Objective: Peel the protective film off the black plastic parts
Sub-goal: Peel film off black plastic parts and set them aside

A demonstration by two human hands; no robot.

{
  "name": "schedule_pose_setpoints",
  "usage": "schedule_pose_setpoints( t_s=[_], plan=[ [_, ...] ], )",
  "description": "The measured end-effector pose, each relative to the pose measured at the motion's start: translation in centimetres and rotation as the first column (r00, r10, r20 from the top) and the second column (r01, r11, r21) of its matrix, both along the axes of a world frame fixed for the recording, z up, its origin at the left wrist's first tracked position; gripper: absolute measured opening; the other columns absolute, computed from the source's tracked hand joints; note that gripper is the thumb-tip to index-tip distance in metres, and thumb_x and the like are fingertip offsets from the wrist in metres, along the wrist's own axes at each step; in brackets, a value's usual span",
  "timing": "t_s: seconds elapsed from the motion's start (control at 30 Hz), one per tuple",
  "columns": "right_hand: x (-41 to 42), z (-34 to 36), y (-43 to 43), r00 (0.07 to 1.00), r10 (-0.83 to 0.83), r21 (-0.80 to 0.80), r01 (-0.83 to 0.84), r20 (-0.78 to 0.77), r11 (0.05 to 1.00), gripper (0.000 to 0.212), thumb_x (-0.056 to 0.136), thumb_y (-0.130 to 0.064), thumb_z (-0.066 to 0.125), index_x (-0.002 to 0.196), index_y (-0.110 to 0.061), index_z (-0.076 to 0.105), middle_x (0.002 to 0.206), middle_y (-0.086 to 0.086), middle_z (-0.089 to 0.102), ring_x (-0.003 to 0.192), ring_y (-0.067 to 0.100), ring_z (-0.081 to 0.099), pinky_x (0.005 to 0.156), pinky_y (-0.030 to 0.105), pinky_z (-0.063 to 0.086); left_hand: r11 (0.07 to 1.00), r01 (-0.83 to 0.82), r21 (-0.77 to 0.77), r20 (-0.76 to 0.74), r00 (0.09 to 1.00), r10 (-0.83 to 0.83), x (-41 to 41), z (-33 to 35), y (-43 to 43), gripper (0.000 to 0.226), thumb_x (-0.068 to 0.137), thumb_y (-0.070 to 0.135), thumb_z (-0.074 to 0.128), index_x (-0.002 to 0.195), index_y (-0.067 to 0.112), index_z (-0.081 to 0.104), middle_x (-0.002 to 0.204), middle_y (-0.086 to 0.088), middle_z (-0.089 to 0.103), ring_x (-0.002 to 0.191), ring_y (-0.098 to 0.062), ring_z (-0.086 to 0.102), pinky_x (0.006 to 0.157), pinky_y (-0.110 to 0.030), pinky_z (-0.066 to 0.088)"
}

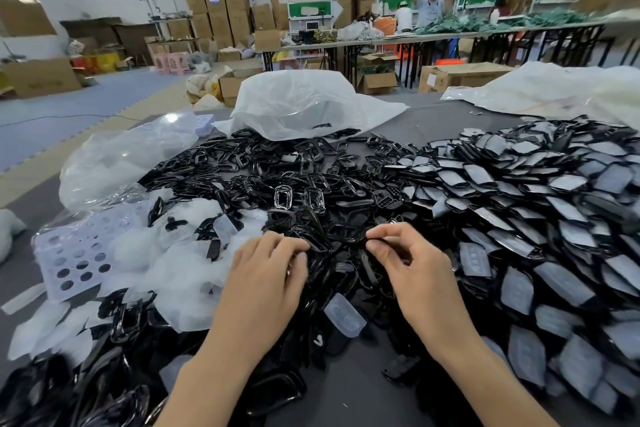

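Both hands are down in the middle of the heap, and strung between them is one black plastic frame part (pixel 337 242), its glossy curved edge running from the left fingertips across to the right ones. The left hand (pixel 268 274) sits palm-down with its fingers (pixel 291 243) curled and bunched close together at the part's left end, pinching there, though whether film or plastic lies under the tips is hard to tell. The right hand (pixel 417 270) is closed tighter, thumb and forefinger pressed together on the part's right end, the other fingers folded in beneath. Just beyond the grip spreads the pile of bare black frames (pixel 277 166). Off past the right hand lie the film-covered parts (pixel 554 204), overlapping like scales. Out beyond the left hand sits a drift of peeled white film (pixel 180 253) and a perforated lilac sheet (pixel 74 253). Directly under the wrists shows bare grey tabletop (pixel 356 388).
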State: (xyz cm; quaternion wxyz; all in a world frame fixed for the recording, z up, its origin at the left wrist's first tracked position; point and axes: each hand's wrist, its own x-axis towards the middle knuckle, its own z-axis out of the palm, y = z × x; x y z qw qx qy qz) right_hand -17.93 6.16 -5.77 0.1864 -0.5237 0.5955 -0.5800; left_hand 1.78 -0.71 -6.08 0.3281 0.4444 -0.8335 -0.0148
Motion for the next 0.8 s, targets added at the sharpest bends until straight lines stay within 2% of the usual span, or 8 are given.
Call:
schedule_pose_setpoints(
  t_s=[0.07,0.13,0.27,0.4,0.5,0.6,0.7,0.8],
  plan=[
    [-0.1,0.3,0.1,0.982,0.045,-0.005,-0.045,0.185,0.999,0.014,0.101,-0.029,0.057,0.096,-0.042,0.058,0.092,-0.012,0.076,0.081,0.010,0.073,0.070,0.024,0.058,0.991,0.108,0.082,0.014,0.994,-0.110,-0.5,0.0,0.8,0.028,0.098,0.049,0.041,0.115,0.034,0.058,0.109,0.020,0.052,0.105,-0.005,0.046,0.095,-0.025,0.037],
    [-0.3,0.5,0.1,0.929,0.077,-0.027,-0.072,0.363,0.997,0.012,0.105,-0.022,0.050,0.102,-0.033,0.052,0.089,-0.003,0.076,0.080,0.019,0.075,0.065,0.026,0.059,0.974,0.193,0.121,0.086,0.975,-0.204,-0.9,-0.3,1.6,0.040,0.096,0.060,0.038,0.127,0.039,0.053,0.122,0.022,0.047,0.116,-0.002,0.041,0.100,-0.022,0.032],
    [-0.9,0.2,-0.1,0.958,0.062,-0.017,-0.060,0.280,0.998,0.025,0.108,-0.019,0.044,0.119,-0.038,0.055,0.092,-0.006,0.073,0.088,0.008,0.072,0.079,0.021,0.056,0.949,0.283,0.140,0.163,0.939,-0.304,-0.9,-0.4,2.2,0.052,0.089,0.072,0.044,0.135,0.048,0.045,0.146,0.020,0.034,0.135,-0.003,0.026,0.108,-0.022,0.025],
    [-1.2,-0.1,-0.2,0.970,0.066,-0.015,-0.064,0.234,0.998,0.025,0.104,-0.022,0.053,0.103,-0.039,0.071,0.098,-0.010,0.075,0.085,0.004,0.067,0.082,0.023,0.056,0.936,0.314,0.156,0.266,0.900,-0.346,-0.2,-0.3,1.8,0.039,0.087,0.069,0.048,0.114,0.044,0.061,0.142,0.022,0.041,0.140,-0.002,0.024,0.113,-0.021,0.020],
    [-1.6,-0.3,-0.3,0.960,0.034,0.001,-0.035,0.279,0.999,0.017,0.099,-0.032,0.061,0.104,-0.044,0.073,0.095,-0.005,0.073,0.082,0.010,0.066,0.083,0.038,0.060,0.937,0.307,0.168,0.192,0.922,-0.336,-0.2,-0.4,1.6,0.023,0.091,0.058,0.053,0.096,0.037,0.062,0.127,0.025,0.050,0.131,0.002,0.035,0.108,-0.018,0.028],
    [-1.8,-0.4,-0.5,0.914,0.023,-0.011,-0.021,0.405,1.000,0.017,0.096,-0.027,0.067,0.101,-0.041,0.075,0.091,-0.005,0.071,0.092,0.011,0.070,0.084,0.031,0.059,0.954,0.259,0.152,0.136,0.951,-0.279,-0.3,-0.1,1.6,0.011,0.096,0.047,0.054,0.091,0.037,0.055,0.106,0.027,0.055,0.110,0.005,0.045,0.096,-0.019,0.035],
    [-1.9,-0.3,-0.5,0.866,0.032,-0.007,-0.033,0.499,0.999,0.016,0.095,-0.020,0.069,0.095,-0.035,0.075,0.097,0.006,0.071,0.092,0.015,0.072,0.073,0.024,0.059,0.984,0.134,0.119,0.052,0.989,-0.141,-0.3,0.2,1.5,0.002,0.097,0.038,0.055,0.095,0.038,0.056,0.091,0.028,0.057,0.093,0.001,0.050,0.083,-0.020,0.037],
    [-1.7,-0.2,-0.4,0.850,0.033,0.004,-0.041,0.525,0.999,0.016,0.094,-0.018,0.070,0.093,-0.033,0.073,0.094,0.004,0.074,0.084,0.018,0.075,0.066,0.025,0.060,0.998,-0.026,0.053,0.026,0.999,0.025,0.0,0.1,1.4,0.017,0.096,0.032,0.057,0.113,0.032,0.060,0.095,0.017,0.064,0.091,-0.006,0.051,0.079,-0.024,0.041]
  ],
)
